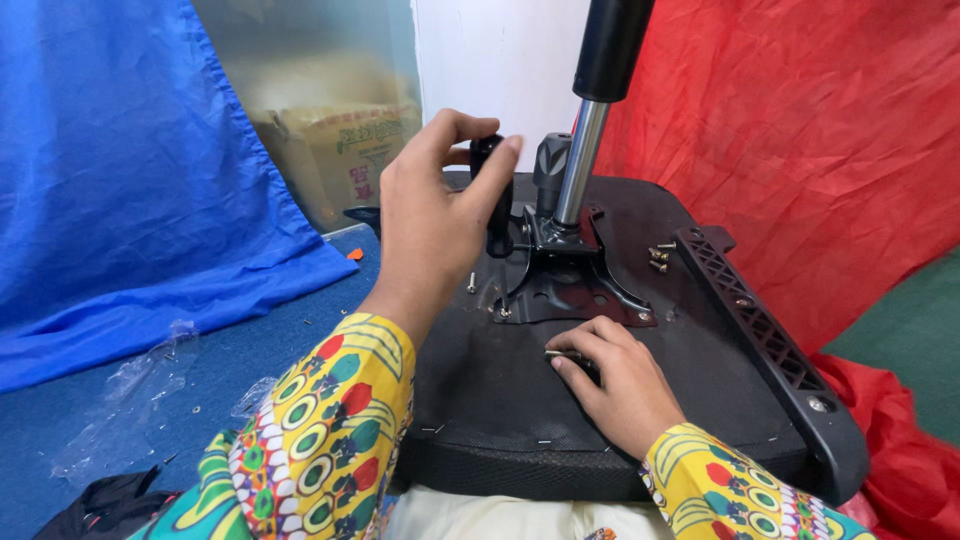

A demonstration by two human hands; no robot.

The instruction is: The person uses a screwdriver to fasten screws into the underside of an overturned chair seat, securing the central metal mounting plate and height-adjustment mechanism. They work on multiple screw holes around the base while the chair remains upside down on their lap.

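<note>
**Loose screws near an upturned chair seat**

Head view: the left hand (435,215) is clamped on a black lever (497,195) beside the gas cylinder (583,160). The right hand (615,385) pinches a screw (562,354) against the seat underside (500,400). Spare screws (659,258) could roll off if the seat tilts.

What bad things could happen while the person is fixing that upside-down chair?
The loose screws beside the black armrest could roll off the tilted seat bottom and get lost on the blue floor. The left hand grips a black handle next to the metal plate, so fingers might get pinched. The small metal piece at the right hand could slip away.
</note>
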